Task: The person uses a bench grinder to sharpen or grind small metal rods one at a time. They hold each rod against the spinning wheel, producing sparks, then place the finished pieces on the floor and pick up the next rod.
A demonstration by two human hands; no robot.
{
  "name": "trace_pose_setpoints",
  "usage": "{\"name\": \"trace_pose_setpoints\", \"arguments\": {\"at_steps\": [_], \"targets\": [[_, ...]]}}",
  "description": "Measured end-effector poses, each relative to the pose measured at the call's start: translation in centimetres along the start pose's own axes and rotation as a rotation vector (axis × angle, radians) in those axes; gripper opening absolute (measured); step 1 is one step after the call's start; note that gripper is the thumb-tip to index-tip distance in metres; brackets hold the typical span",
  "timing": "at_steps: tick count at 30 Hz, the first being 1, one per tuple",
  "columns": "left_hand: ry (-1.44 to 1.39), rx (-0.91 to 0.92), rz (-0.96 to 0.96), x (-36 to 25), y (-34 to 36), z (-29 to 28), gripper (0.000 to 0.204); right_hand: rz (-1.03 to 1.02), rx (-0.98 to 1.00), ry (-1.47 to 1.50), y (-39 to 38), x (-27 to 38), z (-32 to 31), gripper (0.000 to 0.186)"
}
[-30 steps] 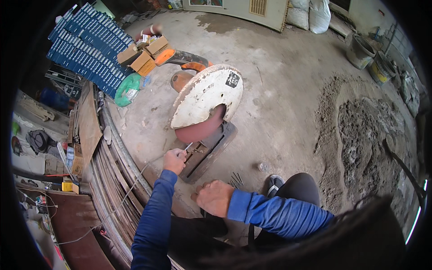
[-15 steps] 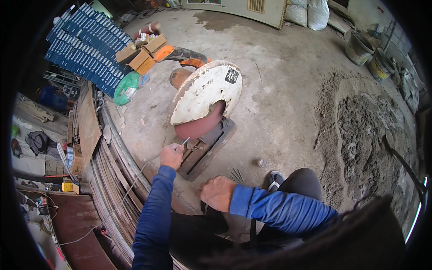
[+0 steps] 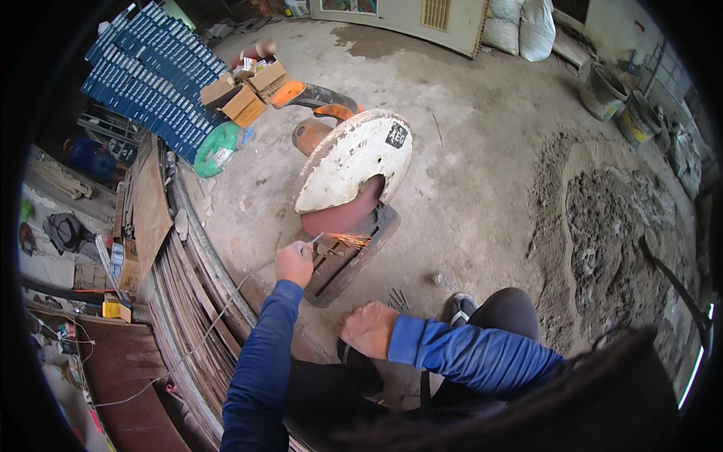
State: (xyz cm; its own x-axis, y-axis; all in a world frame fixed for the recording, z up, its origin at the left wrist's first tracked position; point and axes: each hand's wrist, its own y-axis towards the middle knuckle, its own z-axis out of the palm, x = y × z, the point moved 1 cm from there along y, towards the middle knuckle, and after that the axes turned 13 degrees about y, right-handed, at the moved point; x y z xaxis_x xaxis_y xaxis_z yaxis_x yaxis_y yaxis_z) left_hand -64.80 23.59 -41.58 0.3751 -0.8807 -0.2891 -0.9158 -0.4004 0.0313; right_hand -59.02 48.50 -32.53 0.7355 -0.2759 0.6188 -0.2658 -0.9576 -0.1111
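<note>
My left hand (image 3: 295,262) grips a short thin metal rod (image 3: 318,238) against the reddish disc (image 3: 335,217) of a cut-off saw with a chipped white guard (image 3: 350,158) and orange-black handle (image 3: 335,111). Orange sparks (image 3: 354,240) spray rightward from the contact, over the dark metal base (image 3: 376,245). My right hand (image 3: 367,328) is closed, back up, lower and to the right, near my bent leg; what its fingers hold, if anything, is hidden. Just beyond it several similar short rods (image 3: 398,300) lie on the concrete beside a small clear container (image 3: 443,280).
Blue stacked boxes (image 3: 151,90), open cartons (image 3: 245,105) and a green coil (image 3: 215,147) stand back left. Long pipes and planks (image 3: 188,294) run along my left, crossed by a cable. Right are a mortar heap (image 3: 602,248), a long handle (image 3: 666,271) and buckets (image 3: 602,94). White sacks (image 3: 535,38) sit behind.
Sparks now fly from the rod at the disc; none showed earlier. My left hand still grips the rod, moved only slightly. My right hand stays closed in about the same place.
</note>
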Motion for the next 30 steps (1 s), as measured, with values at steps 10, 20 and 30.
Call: {"name": "trace_pose_setpoints", "arguments": {"at_steps": [10, 20, 30], "targets": [[0.083, -0.035, 0.002, -0.6, -0.3, -0.5, 0.028, -0.023, -0.01, 0.018, 0.4, -0.3, 0.8, 0.021], [0.19, -0.218, 0.115, -1.5, -1.1, -0.5, 0.026, -0.08, -0.03, -0.032, 0.8, -1.0, 2.0, 0.022], [0.178, -0.242, 0.175, -1.1, -1.1, -0.7, 0.024, -0.036, 0.029, -0.03, 1.2, -1.4, 2.4, 0.022]]}}
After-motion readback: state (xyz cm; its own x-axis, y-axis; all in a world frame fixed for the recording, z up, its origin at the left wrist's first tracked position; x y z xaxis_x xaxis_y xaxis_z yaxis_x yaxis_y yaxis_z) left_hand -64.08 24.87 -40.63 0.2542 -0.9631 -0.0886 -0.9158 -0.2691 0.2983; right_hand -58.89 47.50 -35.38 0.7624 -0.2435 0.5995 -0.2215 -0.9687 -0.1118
